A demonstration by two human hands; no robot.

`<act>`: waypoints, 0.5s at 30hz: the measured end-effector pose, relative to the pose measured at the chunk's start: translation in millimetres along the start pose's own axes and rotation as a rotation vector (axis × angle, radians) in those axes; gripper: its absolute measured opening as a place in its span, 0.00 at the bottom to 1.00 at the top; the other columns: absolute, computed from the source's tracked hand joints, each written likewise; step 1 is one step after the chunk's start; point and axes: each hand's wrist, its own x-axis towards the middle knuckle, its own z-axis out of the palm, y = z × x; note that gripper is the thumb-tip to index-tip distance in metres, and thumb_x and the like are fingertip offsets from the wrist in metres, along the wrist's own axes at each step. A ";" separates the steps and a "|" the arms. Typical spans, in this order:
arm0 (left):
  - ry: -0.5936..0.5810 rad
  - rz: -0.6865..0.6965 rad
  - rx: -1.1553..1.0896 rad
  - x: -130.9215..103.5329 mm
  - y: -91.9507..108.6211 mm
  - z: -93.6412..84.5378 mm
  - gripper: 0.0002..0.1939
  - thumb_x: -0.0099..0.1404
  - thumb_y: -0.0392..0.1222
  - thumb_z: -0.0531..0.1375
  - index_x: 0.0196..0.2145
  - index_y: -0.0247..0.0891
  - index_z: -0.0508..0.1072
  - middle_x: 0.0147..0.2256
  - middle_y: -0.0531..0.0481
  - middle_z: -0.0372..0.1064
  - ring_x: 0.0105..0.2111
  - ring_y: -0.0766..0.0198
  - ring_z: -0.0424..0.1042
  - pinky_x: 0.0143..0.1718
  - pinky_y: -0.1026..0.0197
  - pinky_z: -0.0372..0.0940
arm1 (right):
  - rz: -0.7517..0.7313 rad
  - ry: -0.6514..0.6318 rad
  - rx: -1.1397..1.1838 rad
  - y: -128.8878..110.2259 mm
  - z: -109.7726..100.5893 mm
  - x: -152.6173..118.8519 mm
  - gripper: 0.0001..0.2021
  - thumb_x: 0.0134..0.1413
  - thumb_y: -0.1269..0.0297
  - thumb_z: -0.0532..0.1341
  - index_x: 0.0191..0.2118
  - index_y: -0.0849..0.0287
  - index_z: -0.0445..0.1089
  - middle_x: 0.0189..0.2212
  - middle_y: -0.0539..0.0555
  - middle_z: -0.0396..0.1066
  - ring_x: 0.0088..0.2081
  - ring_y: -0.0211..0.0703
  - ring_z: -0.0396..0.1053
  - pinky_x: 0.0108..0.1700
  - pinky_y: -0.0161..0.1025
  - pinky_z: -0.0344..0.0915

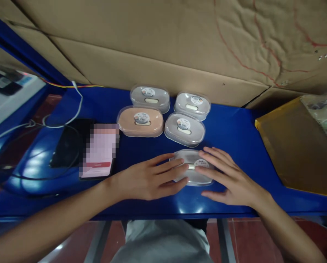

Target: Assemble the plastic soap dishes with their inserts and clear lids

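A: Where does the grey box (198,178) under the hands lie?
B: Flat on the blue tabletop (229,135), to the right of the peach box (125,124) and nearer the person than it.
A: How much of it is hidden?
B: The left hand (149,180) covers the end closer to the peach box, and the right hand (231,179) covers part of the far end and its rim. Fingers also overlap the pale tab (191,166) and the round label (201,164), whose print is too small to read.
A: Are the fingers gripping?
B: On both hands they are spread and laid over the lid, the right thumb out on the person's side. Whether they press or merely rest cannot be told.
A: And its direction?
B: The long axis runs from left to right, much like the peach box's, with the label toward the end farther from that box.
A: What else is hard to make out?
B: Just left of the peach box, the phone (100,168) has its screen partly pixelated. Well to the peach box's right, a brown package (297,157) runs out of view.
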 end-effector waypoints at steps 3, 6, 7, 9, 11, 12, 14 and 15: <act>0.023 -0.018 0.005 0.3 0.9 2.1 0.14 0.75 0.34 0.64 0.57 0.40 0.76 0.60 0.42 0.77 0.61 0.53 0.77 0.67 0.44 0.71 | -0.014 0.022 -0.009 -0.8 0.3 -13.6 0.35 0.67 0.62 0.70 0.75 0.51 0.61 0.74 0.57 0.61 0.76 0.56 0.56 0.73 0.60 0.65; 0.046 -0.027 0.002 0.7 1.7 4.9 0.14 0.74 0.33 0.65 0.56 0.39 0.76 0.58 0.42 0.78 0.60 0.53 0.77 0.67 0.44 0.71 | -0.047 0.046 -0.037 1.2 6.7 -19.6 0.36 0.67 0.66 0.68 0.76 0.52 0.58 0.72 0.57 0.65 0.76 0.55 0.57 0.72 0.59 0.67; 0.051 -0.028 -0.002 0.7 1.8 5.8 0.14 0.74 0.33 0.65 0.55 0.39 0.77 0.58 0.41 0.78 0.60 0.53 0.77 0.68 0.44 0.71 | -0.059 0.055 -0.048 2.3 9.5 -20.4 0.37 0.67 0.66 0.68 0.77 0.53 0.57 0.72 0.57 0.65 0.76 0.56 0.56 0.72 0.60 0.67; 0.058 -0.032 -0.013 0.6 2.0 6.9 0.15 0.72 0.32 0.67 0.55 0.38 0.77 0.57 0.41 0.78 0.59 0.53 0.78 0.68 0.44 0.71 | -0.086 0.075 -0.074 4.1 14.6 -21.2 0.39 0.66 0.66 0.69 0.77 0.55 0.56 0.73 0.59 0.63 0.77 0.59 0.55 0.73 0.62 0.66; 0.063 -0.032 -0.021 0.8 2.0 6.9 0.15 0.72 0.32 0.67 0.55 0.38 0.77 0.57 0.41 0.78 0.59 0.53 0.78 0.68 0.44 0.71 | -0.115 0.085 -0.107 5.0 18.2 -21.7 0.40 0.65 0.67 0.70 0.77 0.57 0.55 0.74 0.60 0.61 0.77 0.61 0.54 0.74 0.62 0.65; 0.064 -0.031 -0.024 0.9 1.9 6.6 0.14 0.73 0.33 0.66 0.55 0.38 0.77 0.57 0.41 0.78 0.59 0.53 0.78 0.67 0.44 0.71 | -0.128 0.088 -0.123 5.0 19.4 -21.8 0.40 0.65 0.67 0.70 0.77 0.58 0.54 0.75 0.61 0.59 0.77 0.62 0.53 0.74 0.62 0.64; 0.064 -0.032 -0.030 1.4 1.4 5.5 0.13 0.74 0.33 0.64 0.55 0.38 0.77 0.57 0.42 0.79 0.58 0.54 0.78 0.67 0.45 0.72 | -0.148 0.093 -0.152 4.5 21.0 -21.8 0.40 0.65 0.68 0.70 0.77 0.60 0.55 0.76 0.61 0.55 0.77 0.62 0.53 0.75 0.62 0.61; 0.061 -0.035 -0.033 1.7 1.0 4.9 0.12 0.75 0.33 0.63 0.55 0.37 0.77 0.56 0.43 0.79 0.58 0.55 0.78 0.67 0.45 0.72 | -0.156 0.099 -0.165 4.1 21.5 -21.6 0.39 0.65 0.69 0.70 0.77 0.61 0.55 0.77 0.61 0.52 0.77 0.63 0.53 0.76 0.61 0.60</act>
